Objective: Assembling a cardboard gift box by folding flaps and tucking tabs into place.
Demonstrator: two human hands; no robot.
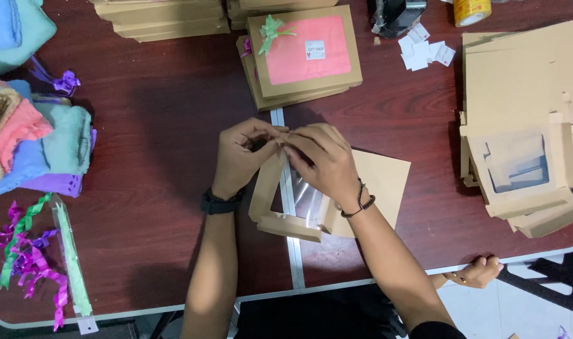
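While both hands pinch the top edge of a flat brown window box [286,216] at the middle of the tabletop [161,157], the left hand [239,157] grips one corner and the right hand [321,163] presses the fold beside it, likely to steady the cardboard. Finished boxes [305,56] are stacked just beyond, unfolded blanks [525,125] lie to the right, and folded towels [35,144] and ribbons [29,257] sit at the left, all apparently kept within reach.

Seen from above, two hands meet at the middle of a dark red counter [148,188]. The left hand [239,157] and right hand [321,163] pinch the top edge of a flat brown window box [286,220], possibly folding it. Finished boxes [305,53] sit at the far edge, folded towels [35,144] at the left edge.
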